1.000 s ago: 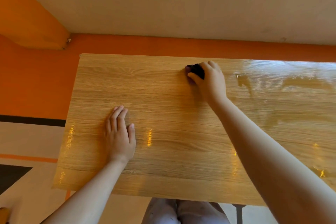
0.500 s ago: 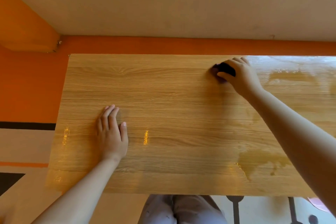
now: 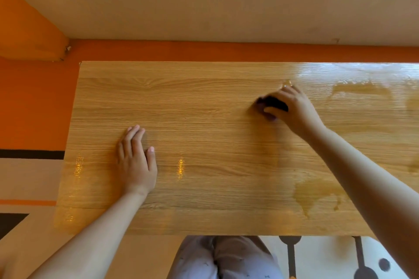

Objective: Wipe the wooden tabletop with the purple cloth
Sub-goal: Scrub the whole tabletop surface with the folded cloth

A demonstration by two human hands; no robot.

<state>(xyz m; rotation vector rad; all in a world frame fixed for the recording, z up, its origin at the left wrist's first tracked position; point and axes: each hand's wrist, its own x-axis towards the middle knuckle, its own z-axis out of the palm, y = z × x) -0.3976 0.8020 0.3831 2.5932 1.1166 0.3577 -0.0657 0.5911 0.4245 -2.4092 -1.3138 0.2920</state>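
Observation:
The wooden tabletop (image 3: 215, 142) fills the middle of the head view, its far edge against the wall. My right hand (image 3: 294, 108) grips the dark purple cloth (image 3: 271, 103), bunched small, and presses it on the wood in the far right part. Most of the cloth is hidden under my fingers. My left hand (image 3: 136, 158) lies flat on the table at the near left, fingers straight and together. Wet, glossy patches show on the right side of the tabletop, one near the front edge and others by the far right corner.
An orange band of wall (image 3: 204, 51) runs just behind the table, with a beige wall above. An orange beam (image 3: 27, 36) juts out at the upper left. My knees (image 3: 222, 258) show below the table's front edge, over a patterned floor.
My right hand slid the cloth right along the far edge, then pulled it back toward me and slightly left. The left hand stayed flat in place.

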